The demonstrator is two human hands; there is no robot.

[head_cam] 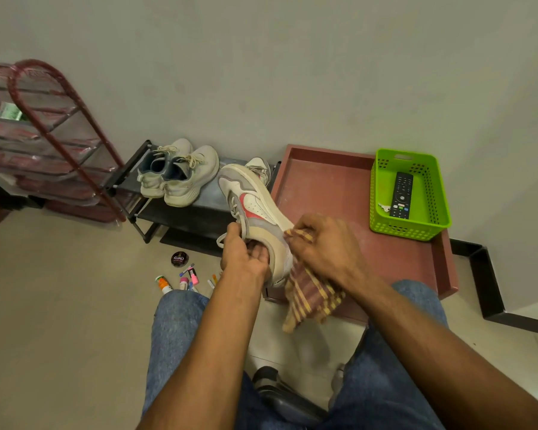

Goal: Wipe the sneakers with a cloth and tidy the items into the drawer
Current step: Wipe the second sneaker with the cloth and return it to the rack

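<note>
At the upper left of the frame stands a red wire rack [53,141], and just right of it, left of centre, a low black shoe stand [168,212] carries a pale pair of sneakers [176,173]; whether that pair has been wiped we cannot tell. Below the stand, on the floor at lower centre-left, a round polish tin [179,259] and a scatter of small tubes and markers [187,279] lie loose, so we judge that the tidying into the drawer is not yet done.

At the centre we are busy with the wiping itself. Our left hand [244,254] reaches up from the lower edge, forearm nearly straight, fingers curled into the opening of a white and grey sneaker with a pink mark [255,209], holding it off the floor with the toe pointing to the top of the frame. A second shoe of the same kind [260,169] peeks out behind it, apparently waiting its turn.

Just right of centre our right hand [323,243] comes in from the lower right, wrist bent, fingers closed on a checked maroon and yellow cloth [309,297] and pressing it against the heel side of the sneaker; the rest of the cloth hangs below.

Further right lies the open reddish drawer [330,181], and in its right corner a green basket [441,193] holds a remote control [402,195].
</note>
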